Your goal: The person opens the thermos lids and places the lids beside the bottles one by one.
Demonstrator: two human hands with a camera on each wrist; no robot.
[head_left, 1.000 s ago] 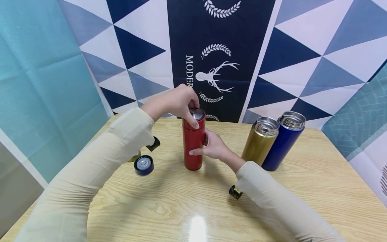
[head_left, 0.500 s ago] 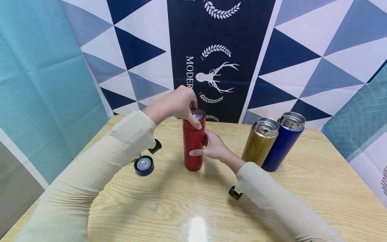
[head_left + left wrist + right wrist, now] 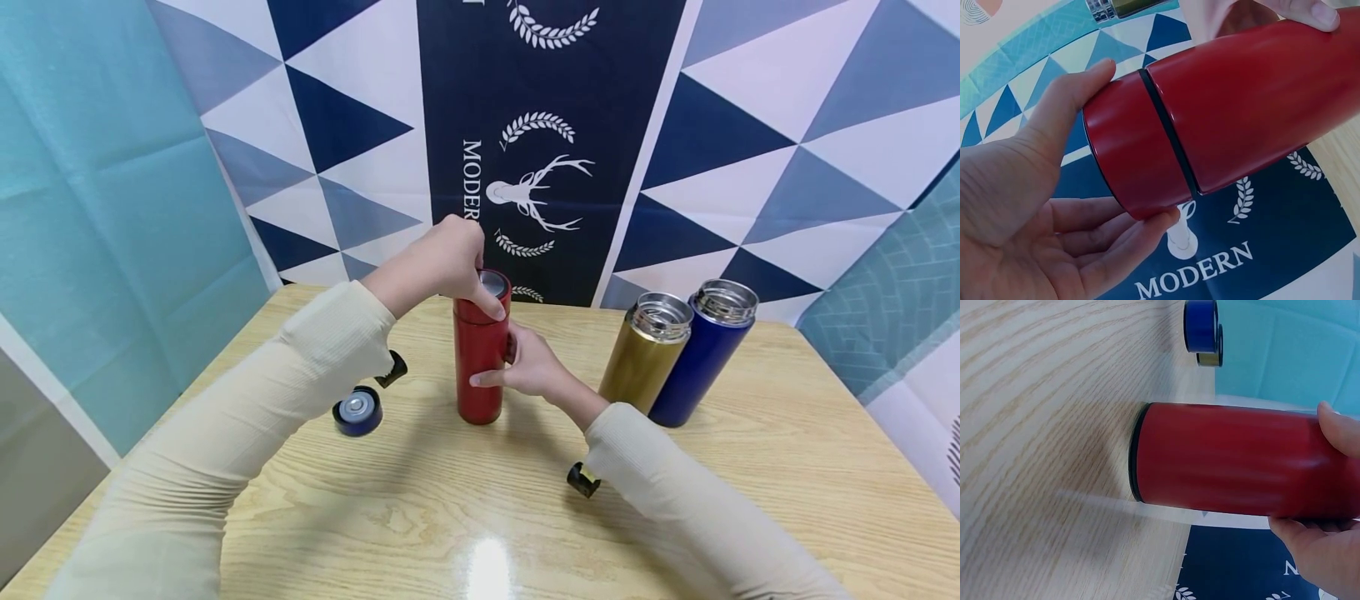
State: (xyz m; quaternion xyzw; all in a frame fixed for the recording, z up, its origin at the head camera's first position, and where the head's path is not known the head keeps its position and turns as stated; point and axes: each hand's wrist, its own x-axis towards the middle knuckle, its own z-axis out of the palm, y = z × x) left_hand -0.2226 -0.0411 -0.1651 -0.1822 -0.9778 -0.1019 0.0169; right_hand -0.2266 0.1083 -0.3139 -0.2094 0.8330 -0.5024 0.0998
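A red thermos point(image 3: 480, 367) stands upright on the wooden table in the head view. My left hand point(image 3: 446, 258) reaches over its top and grips the red lid point(image 3: 1135, 147), with the thumb on one side and fingertips on the other in the left wrist view. A dark ring shows at the seam between lid and thermos body. Lower down, my right hand point(image 3: 528, 362) holds the body, its thumb across the front and its other fingers mostly hidden behind. The thermos base appears right at the tabletop in the right wrist view.
A gold thermos point(image 3: 645, 358) and a blue thermos point(image 3: 701, 354) stand lidless side by side on the right. On the left lies a blue lid point(image 3: 357, 410), its inner side up. Beside it in the right wrist view is a gold lid point(image 3: 1210, 359). A patterned cloth point(image 3: 555, 100) hangs behind the table.
My left hand has turned with the thumb swinging rightward across the lid's front, and its forearm has shifted slightly right. My right hand and the thermos body have stayed in place.
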